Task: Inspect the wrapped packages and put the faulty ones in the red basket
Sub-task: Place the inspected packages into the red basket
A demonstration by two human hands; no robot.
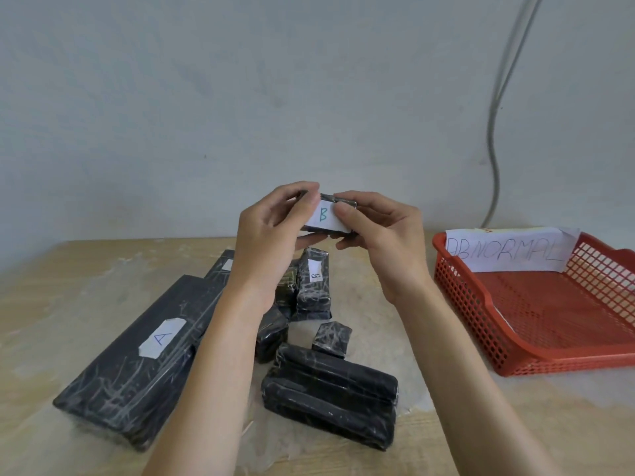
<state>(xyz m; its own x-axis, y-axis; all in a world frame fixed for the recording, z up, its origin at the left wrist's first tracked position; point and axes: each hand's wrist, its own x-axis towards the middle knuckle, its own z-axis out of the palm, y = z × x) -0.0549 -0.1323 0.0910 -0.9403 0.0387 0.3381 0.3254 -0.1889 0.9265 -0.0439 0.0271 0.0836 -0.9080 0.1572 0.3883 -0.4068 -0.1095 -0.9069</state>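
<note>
A small black wrapped package [326,216] with a white label marked "B" is held up above the table between both hands. My left hand [271,231] grips its left end and my right hand [381,235] grips its right end. Below lie several other black wrapped packages: a long flat one labelled "A" [137,359], an upright one with a white label [314,286], a small cube [331,338] and a stacked pair [330,393]. The red basket [481,317] stands at the right, holding no packages, with a paper sign reading "ABNORMAL" [508,252].
The wooden table [446,424] ends at a pale wall. A grey cable [494,139] runs down the wall behind the basket. A second long package [220,269] lies partly hidden behind my left forearm.
</note>
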